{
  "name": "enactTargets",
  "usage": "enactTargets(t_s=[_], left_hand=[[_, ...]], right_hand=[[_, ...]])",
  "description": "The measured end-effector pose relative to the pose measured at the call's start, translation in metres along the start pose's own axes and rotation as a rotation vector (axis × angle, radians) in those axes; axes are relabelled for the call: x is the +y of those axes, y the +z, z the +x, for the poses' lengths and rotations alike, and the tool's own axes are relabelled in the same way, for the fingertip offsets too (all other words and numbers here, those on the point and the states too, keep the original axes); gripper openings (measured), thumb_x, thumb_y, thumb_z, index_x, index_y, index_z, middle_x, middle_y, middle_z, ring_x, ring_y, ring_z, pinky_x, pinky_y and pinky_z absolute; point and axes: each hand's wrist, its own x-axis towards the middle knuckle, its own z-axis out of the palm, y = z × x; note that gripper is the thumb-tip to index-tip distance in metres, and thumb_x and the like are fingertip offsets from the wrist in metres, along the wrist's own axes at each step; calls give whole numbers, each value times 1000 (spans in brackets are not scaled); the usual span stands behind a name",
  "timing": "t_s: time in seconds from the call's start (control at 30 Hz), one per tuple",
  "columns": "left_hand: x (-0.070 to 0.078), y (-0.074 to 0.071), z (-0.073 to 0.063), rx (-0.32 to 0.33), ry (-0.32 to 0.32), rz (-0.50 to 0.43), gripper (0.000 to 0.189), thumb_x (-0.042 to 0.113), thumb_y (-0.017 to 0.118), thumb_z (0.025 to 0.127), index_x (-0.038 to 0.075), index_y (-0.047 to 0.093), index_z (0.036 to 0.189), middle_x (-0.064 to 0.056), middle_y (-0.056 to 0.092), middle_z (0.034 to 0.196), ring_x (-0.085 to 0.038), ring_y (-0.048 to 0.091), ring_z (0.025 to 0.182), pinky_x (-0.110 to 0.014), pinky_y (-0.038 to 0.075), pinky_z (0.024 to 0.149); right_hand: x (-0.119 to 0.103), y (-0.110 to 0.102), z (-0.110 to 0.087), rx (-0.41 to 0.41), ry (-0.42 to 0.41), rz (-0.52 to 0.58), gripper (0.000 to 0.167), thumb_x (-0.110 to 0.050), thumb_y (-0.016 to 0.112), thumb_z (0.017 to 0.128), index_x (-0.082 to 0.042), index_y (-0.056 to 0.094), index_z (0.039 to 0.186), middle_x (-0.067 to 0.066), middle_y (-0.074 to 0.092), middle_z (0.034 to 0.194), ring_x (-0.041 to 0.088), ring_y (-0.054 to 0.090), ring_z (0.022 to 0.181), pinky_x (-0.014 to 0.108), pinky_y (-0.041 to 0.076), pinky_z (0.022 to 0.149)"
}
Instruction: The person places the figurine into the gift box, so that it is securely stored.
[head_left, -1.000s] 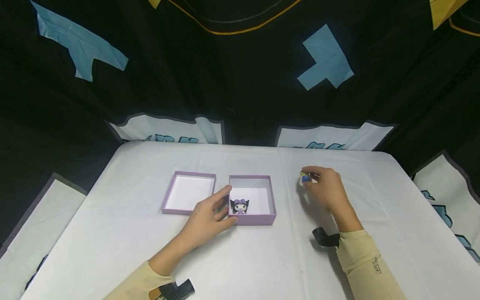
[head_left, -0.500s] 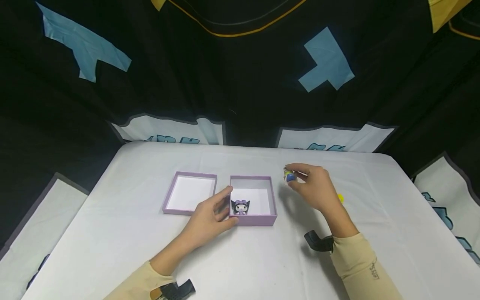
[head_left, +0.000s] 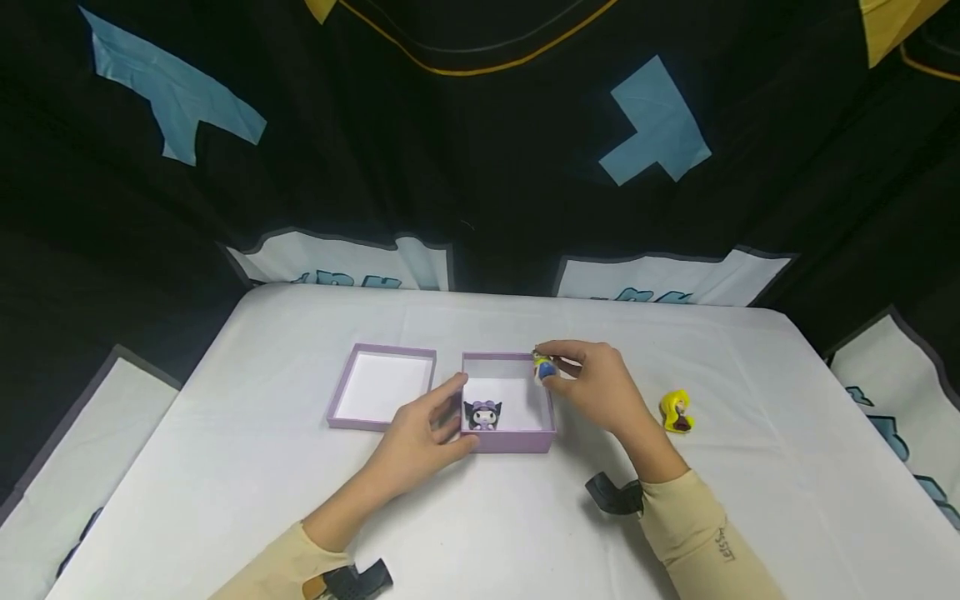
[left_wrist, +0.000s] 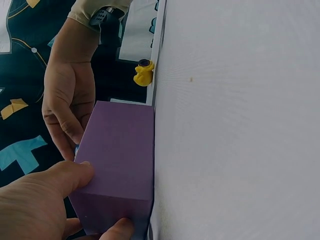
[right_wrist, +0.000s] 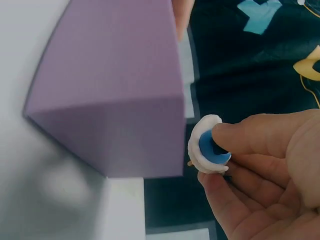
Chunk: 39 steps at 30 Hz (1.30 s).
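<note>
A purple box (head_left: 513, 442) with a white inside stands uncovered on the table. My left hand (head_left: 415, 433) grips its left end, the thumb at the front corner and the fingers along the side wall; the thumb also shows on the box (left_wrist: 117, 155) in the left wrist view. Inside, at the left, sits a small black-and-purple figurine (head_left: 482, 415). Thumb and fingertips of my right hand (head_left: 596, 383) pinch a small blue, white and yellow figurine (head_left: 546, 370) over the box's right rim. In the right wrist view that figurine (right_wrist: 207, 145) shows its white edge and blue middle.
Left of the box lies its shallow purple-rimmed lid (head_left: 382, 386), white side up. A yellow figurine (head_left: 677, 412) stands on the white tablecloth (head_left: 480, 525) to the right of my right hand. A dark patterned curtain (head_left: 465, 167) hangs behind the table.
My right hand has moved left with the blue-and-white figurine, from right of the box to over its right rim. The yellow figurine has come into view. My left hand stays on the box.
</note>
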Motion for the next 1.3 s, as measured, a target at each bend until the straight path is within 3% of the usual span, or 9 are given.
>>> enactTargets(t_s=[0.3, 0.47, 0.67, 1.0, 1.3], left_hand=[[-1, 0, 0, 2, 4, -4, 82, 1, 80, 79, 7, 39, 149, -6, 33, 154, -29, 39, 136, -24, 50, 96], [-1, -1, 0, -5, 16, -8, 82, 1, 80, 79, 6, 38, 149, -7, 32, 154, -30, 39, 135, -25, 50, 96], [-2, 0, 0, 0, 19, -21, 81, 1, 79, 79, 6, 39, 149, -9, 32, 155, -30, 38, 136, -26, 50, 96], [-1, 0, -1, -7, -1, -15, 82, 1, 79, 80, 8, 38, 150, -5, 31, 155, -28, 38, 136, -25, 49, 97], [-3, 1, 0, -4, 46, -4, 83, 1, 80, 79, 6, 38, 149, -11, 31, 155, -32, 38, 135, -26, 49, 96]], right_hand=[[-10, 19, 3, -64, -21, -41, 33, -3, 78, 79, -9, 74, 111, 4, 69, 116, 21, 67, 104, 36, 57, 90], [-18, 28, 6, -121, -2, -151, 34, -4, 79, 78, -11, 74, 111, 5, 68, 119, 20, 65, 107, 38, 55, 94], [-23, 38, 11, -181, -66, -285, 33, 0, 79, 75, -9, 75, 106, 3, 71, 104, 17, 64, 97, 35, 56, 90], [-26, 52, 14, -195, -58, -381, 28, -2, 80, 76, -7, 75, 103, 5, 72, 99, 17, 64, 89, 35, 58, 83], [-28, 57, 14, -210, -23, -424, 31, 1, 79, 77, -5, 73, 107, 8, 71, 103, 20, 65, 92, 38, 58, 88]])
